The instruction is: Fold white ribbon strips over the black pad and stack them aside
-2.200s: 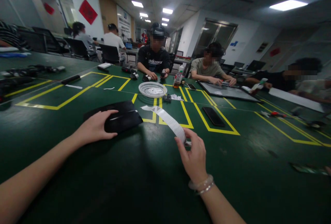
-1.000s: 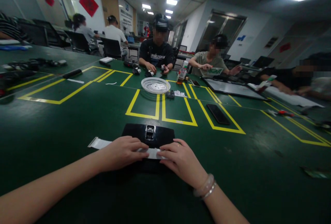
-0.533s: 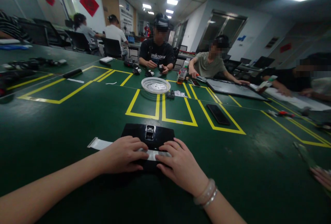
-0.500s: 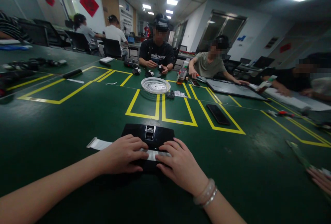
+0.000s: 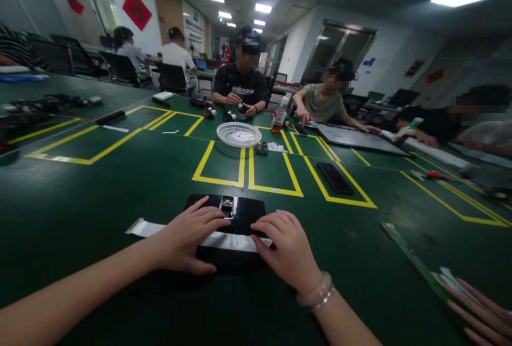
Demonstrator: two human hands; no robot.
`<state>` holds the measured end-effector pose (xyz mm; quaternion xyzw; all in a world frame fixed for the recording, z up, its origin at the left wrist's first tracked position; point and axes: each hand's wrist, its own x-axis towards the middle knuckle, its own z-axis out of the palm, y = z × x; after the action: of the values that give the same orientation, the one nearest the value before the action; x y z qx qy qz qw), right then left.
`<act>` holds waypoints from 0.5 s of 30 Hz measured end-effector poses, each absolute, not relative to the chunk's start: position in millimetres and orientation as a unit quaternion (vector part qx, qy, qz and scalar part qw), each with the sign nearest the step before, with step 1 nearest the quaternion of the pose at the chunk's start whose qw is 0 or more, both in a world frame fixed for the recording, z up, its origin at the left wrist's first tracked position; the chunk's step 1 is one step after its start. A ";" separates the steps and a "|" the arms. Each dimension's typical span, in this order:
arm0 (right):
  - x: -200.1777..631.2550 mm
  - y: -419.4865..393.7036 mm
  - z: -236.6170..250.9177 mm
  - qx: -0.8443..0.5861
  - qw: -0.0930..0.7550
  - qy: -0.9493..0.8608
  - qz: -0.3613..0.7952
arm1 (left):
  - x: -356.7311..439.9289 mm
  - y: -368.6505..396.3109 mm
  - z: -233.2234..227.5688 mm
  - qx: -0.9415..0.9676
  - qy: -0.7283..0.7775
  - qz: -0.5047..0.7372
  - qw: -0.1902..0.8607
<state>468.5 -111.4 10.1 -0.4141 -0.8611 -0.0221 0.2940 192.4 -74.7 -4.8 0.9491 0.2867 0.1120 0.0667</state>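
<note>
A flat black panel (image 5: 244, 218) with a small metal-framed slot lies on the green table in front of me. A white ribbon strip (image 5: 224, 240) runs across its near edge and sticks out to the left. My left hand (image 5: 188, 239) rests flat on the panel and strip, fingers spread toward the slot. My right hand (image 5: 290, 250), with a bracelet at the wrist, presses its fingertips on the strip's right end.
A white round grille (image 5: 239, 134) and a dark phone (image 5: 335, 177) lie beyond, among yellow tape boxes. Another person's fingers (image 5: 480, 308) hold a long green board (image 5: 412, 258) at the lower right. Several people sit at the far side.
Earlier I pulled the panel in front of me and laid the strip across it. Since half a second ago my fingers have spread, and the green board has slid in from the right.
</note>
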 end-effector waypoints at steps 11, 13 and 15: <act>470.4 -111.2 8.7 -0.439 0.274 -0.855 -0.006 | 110.9 -17.7 5.7 0.861 0.474 0.183 -0.028; 470.1 -111.4 7.3 -0.445 0.240 -0.863 0.011 | 89.5 -6.2 4.3 0.826 0.535 0.176 -0.030; 469.7 -111.7 6.7 -0.452 0.208 -0.867 0.022 | 67.5 3.0 2.2 0.793 0.587 0.159 -0.039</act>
<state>469.7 -111.7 6.7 -0.4516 -0.8674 0.0217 0.2078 67.5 3.0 2.2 0.7927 0.5871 0.1593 -0.0394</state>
